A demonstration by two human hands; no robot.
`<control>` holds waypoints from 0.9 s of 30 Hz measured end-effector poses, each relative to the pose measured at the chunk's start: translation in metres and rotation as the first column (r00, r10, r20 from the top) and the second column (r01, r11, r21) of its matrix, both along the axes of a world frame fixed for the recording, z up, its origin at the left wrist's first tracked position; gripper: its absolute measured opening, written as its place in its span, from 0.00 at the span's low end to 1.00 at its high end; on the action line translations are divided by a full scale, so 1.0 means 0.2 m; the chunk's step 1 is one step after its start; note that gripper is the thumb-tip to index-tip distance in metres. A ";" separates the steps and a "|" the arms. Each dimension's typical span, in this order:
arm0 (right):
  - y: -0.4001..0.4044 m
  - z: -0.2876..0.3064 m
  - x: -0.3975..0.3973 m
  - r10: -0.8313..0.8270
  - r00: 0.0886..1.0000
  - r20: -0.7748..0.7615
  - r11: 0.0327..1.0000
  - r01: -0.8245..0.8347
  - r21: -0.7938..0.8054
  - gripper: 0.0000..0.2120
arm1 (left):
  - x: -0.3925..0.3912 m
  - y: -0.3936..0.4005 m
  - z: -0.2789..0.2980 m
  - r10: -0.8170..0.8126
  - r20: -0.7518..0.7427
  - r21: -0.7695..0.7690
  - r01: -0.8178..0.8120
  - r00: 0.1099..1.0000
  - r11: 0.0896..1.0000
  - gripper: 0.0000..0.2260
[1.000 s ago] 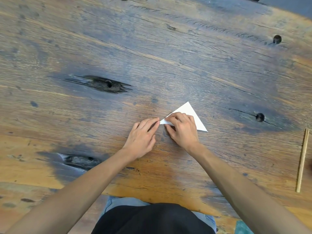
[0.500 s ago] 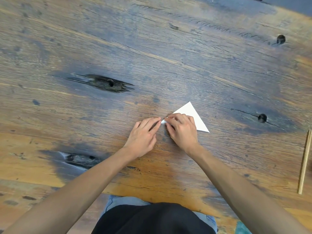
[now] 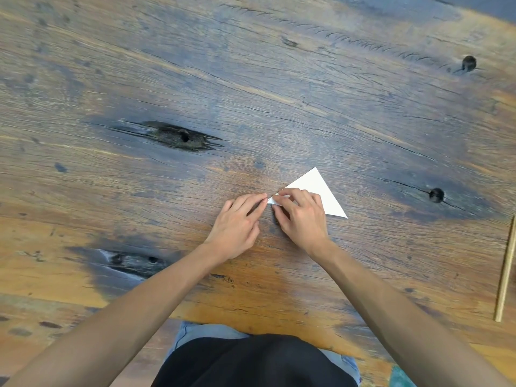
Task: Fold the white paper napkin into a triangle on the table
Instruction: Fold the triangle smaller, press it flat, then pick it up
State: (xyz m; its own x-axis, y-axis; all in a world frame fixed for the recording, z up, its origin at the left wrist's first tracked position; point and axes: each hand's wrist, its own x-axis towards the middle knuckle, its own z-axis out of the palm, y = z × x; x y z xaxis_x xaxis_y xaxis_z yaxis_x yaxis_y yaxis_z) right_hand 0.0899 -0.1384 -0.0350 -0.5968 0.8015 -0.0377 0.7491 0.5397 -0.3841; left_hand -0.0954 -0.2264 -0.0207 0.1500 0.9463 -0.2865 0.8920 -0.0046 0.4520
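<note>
The white paper napkin (image 3: 321, 191) lies flat on the worn wooden table (image 3: 251, 93) as a triangle, one point toward the far side and one toward the right. My right hand (image 3: 300, 216) rests on its near left part, fingertips pinching the left corner. My left hand (image 3: 238, 223) lies beside it on the left, fingers together, with the fingertips touching that same left corner. The part of the napkin under my right hand is hidden.
A thin wooden stick (image 3: 505, 269) lies at the right edge of the table. The wood has dark knot cracks (image 3: 178, 136) at left centre, another (image 3: 134, 261) near my left forearm, and small round holes (image 3: 436, 195) on the right.
Both hands stay on the napkin's left corner; my right fingertips have shifted slightly along the left edge. The napkin keeps its place.
</note>
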 end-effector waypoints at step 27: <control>0.02 0.02 0.14 -0.011 0.992 0.127 0.995 0.024 -0.101 0.28 | 0.00 0.05 -0.01 -0.146 -0.137 -0.046 0.141 0.980 0.989 0.26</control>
